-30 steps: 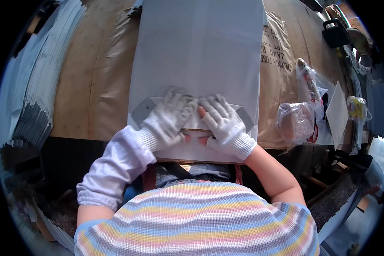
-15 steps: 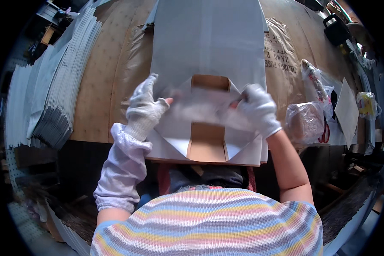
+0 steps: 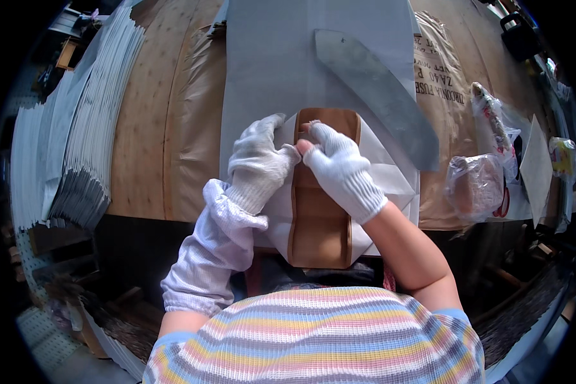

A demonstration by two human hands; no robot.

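In front of me lies a pale paper bag end [image 3: 381, 160], folded out into angled flaps with a brown inner strip [image 3: 320, 221] down its middle. My left hand [image 3: 257, 160], in a white knit glove, rests on the left flap, fingers bent and thumb apart from them. My right hand [image 3: 339, 163], gloved with bare fingertips, reaches across the brown strip. Its thumb and forefinger close on the paper at the strip's left edge, near the left thumb. Beyond the right hand, a flat grey plate [image 3: 377, 96] with angled ends lies on the pale sheets.
Stacked pale paper [image 3: 89, 128] stands on the wooden table [image 3: 150, 128] at left. Brown printed wrapping [image 3: 438, 96] lies under the sheets. To the right are a clear plastic bag [image 3: 473, 185], red-handled scissors [image 3: 504, 202] and a white card [image 3: 536, 169].
The grey plate now lies at the upper right, where there was only paper; a blurred shape between my hands is gone. Both hands have come together over the strip's left edge.
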